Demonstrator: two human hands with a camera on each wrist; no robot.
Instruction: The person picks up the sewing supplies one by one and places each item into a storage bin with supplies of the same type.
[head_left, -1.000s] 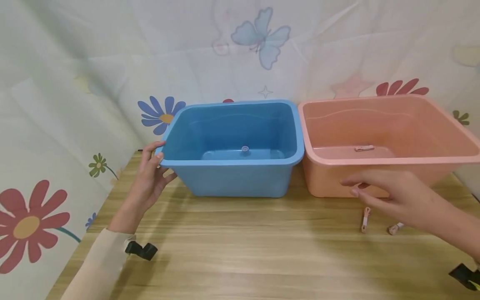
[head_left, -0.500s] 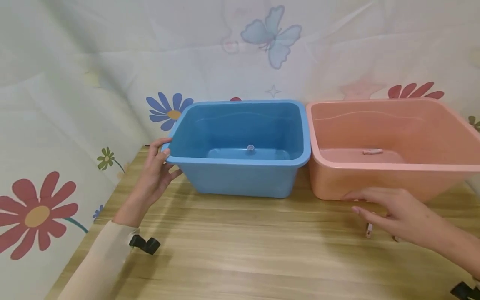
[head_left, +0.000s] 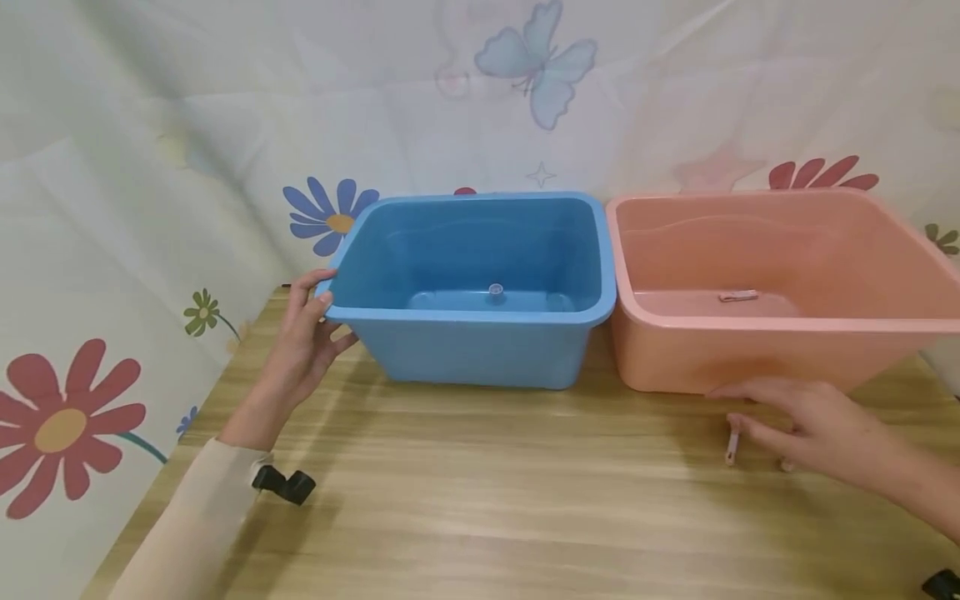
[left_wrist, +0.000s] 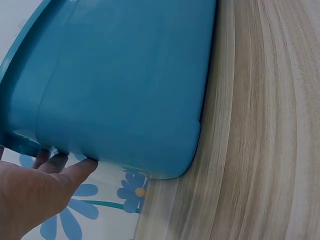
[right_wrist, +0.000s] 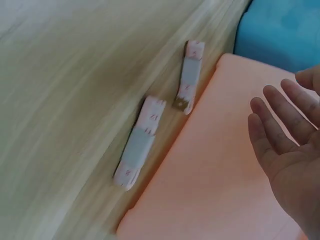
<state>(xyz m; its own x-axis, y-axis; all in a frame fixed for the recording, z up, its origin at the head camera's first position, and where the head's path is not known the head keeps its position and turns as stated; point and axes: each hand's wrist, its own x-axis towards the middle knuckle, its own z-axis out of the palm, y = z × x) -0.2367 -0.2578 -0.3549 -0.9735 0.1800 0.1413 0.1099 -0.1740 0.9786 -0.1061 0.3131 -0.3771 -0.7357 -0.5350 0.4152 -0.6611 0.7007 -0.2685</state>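
My left hand (head_left: 300, 342) grips the left rim of a blue plastic tub (head_left: 468, 354), thumb on the rim and fingers under it. In the left wrist view the fingers (left_wrist: 80, 170) touch the tub's outer wall. My right hand (head_left: 821, 421) hovers over the table in front of a pink tub (head_left: 690, 358), fingers loosely extended, holding nothing. Beneath it lie two folded pink measuring tapes, each with a pale band: one tape (head_left: 732, 446) shows below the thumb, the other (head_left: 786, 465) is mostly hidden. The right wrist view shows both, a nearer tape (right_wrist: 140, 142) and a farther tape (right_wrist: 190, 75).
Inside the pink tub lies another small pink bundle (head_left: 738, 296). A small round whitish object (head_left: 496, 290) sits on the blue tub's floor. Both tubs stand side by side on the wood-grain table (head_left: 480, 500), against a patterned curtain (head_left: 225, 125).
My right hand has come lower and slightly right, over the tapes, covering more of the farther-right one. The left hand stays on the blue rim. The head view has shifted a little.
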